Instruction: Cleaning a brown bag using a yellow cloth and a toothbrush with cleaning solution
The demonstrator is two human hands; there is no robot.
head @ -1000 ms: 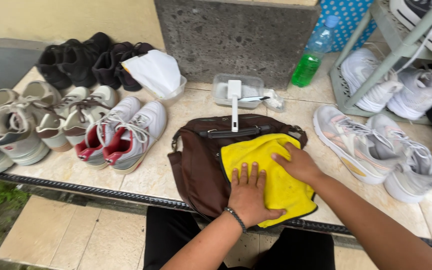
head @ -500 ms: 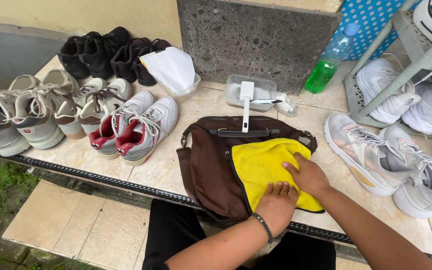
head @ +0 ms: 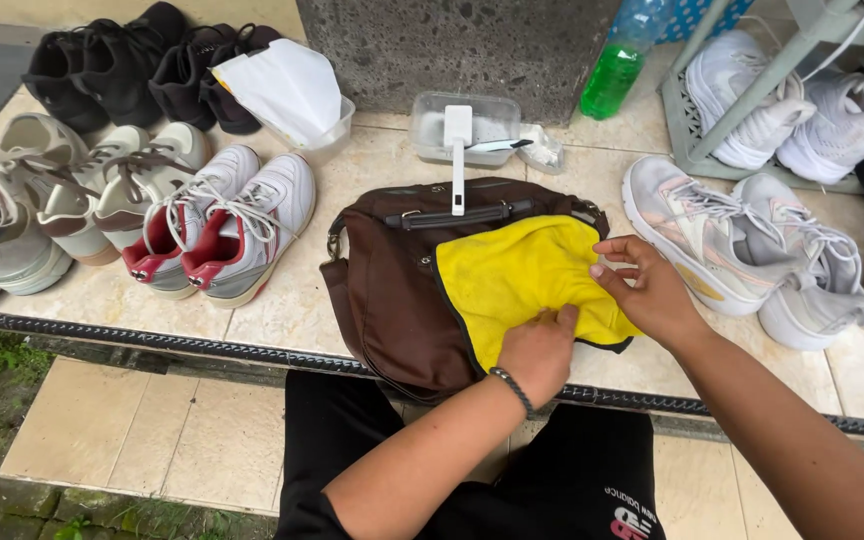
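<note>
Black shoes (head: 142,65): far left at the back, against the wall.
Pale sneakers (head: 62,195): left edge of the tiled ledge (head: 292,310), in a row.
Red-lined sneakers (head: 222,225): a white pair, just left of the bag.
Brown bag (head: 392,290): lying flat on the ledge in front of the person — zip strap across its top.
Yellow cloth (head: 517,275): bright, soft and creased, dark-edged, spread over the bag's right half.
Left hand (head: 537,350): fingers together and curled, pressing down on the cloth's lower edge.
Right hand (head: 647,290): on the cloth's right border, fingers bent, bunching the fabric — the cloth lies between both hands.
Grey-white sneakers (head: 742,245): just right of the cloth.
</note>
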